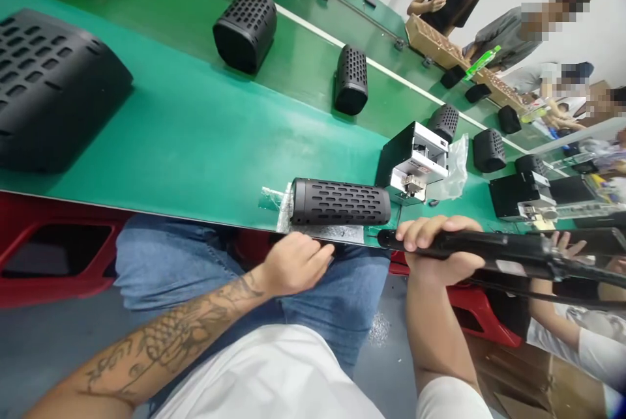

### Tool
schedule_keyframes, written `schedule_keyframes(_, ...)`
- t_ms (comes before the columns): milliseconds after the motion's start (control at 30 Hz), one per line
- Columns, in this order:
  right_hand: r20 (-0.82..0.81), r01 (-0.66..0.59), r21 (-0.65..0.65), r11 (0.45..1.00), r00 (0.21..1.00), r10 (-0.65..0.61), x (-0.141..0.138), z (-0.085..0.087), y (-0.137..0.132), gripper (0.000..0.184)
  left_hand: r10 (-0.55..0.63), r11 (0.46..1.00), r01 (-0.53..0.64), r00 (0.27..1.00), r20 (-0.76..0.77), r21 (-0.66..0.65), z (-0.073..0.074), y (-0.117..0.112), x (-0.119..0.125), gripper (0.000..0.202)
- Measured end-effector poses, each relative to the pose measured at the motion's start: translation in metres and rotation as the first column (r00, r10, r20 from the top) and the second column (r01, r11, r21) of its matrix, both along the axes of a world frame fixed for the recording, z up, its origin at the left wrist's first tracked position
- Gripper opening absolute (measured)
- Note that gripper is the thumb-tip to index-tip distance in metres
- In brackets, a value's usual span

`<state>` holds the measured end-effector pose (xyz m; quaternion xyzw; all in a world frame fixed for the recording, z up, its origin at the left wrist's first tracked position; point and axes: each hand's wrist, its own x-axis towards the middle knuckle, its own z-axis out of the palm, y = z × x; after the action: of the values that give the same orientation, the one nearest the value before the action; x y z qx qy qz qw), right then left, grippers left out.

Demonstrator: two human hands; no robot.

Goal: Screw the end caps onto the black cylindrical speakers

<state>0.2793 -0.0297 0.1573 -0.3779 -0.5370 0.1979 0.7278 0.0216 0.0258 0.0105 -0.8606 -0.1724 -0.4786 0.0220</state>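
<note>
My right hand is wrapped round a black electric screwdriver, held nearly level at the table's front edge with its thin bit pointing left. Just beyond lies a black perforated housing on its side, resting on a silvery sheet. My left hand is closed in front of that sheet, its thumb and forefinger together near the table edge; whatever they may hold is hidden. To the right of the housing stands a black and silver screw feeder.
Similar black housings stand across the green table, with a large one at the left. A clear plastic bag lies by the feeder. Several people are at the far right, and a co-worker's hand shows beyond the screwdriver.
</note>
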Motion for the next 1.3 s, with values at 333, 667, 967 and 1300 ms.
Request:
schedule_keyframes(333, -0.124, 0.114, -0.072, 0.991, 0.985, -0.122, -0.007, -0.029, -0.032, 0.05, -0.005, 0.786, -0.273, 0.894, -0.448, -0.554, 0.001, -0.017, 0.079, 0.027)
schedule_keyframes(667, -0.147, 0.015, 0.109, 0.994, 0.989, 0.001, -0.014, 0.002, -0.052, 0.055, -0.306, 0.764, 0.32, 0.944, 0.123, -0.56, 0.014, -0.018, 0.043, 0.027)
schedule_keyframes(967, -0.091, -0.054, -0.011, 0.998, 0.994, 0.053, -0.051, 0.022, -0.06, 0.064, -0.277, 0.825, 0.341, 0.939, 0.203, -0.45, 0.032, -0.022, 0.023, 0.015)
schedule_keyframes(1300, -0.106, -0.05, -0.119, 0.992, 0.994, 0.037, -0.062, 0.014, -0.07, 0.053, -0.256, 0.862, 0.32, 0.944, 0.208, -0.393, 0.047, -0.024, 0.013, 0.013)
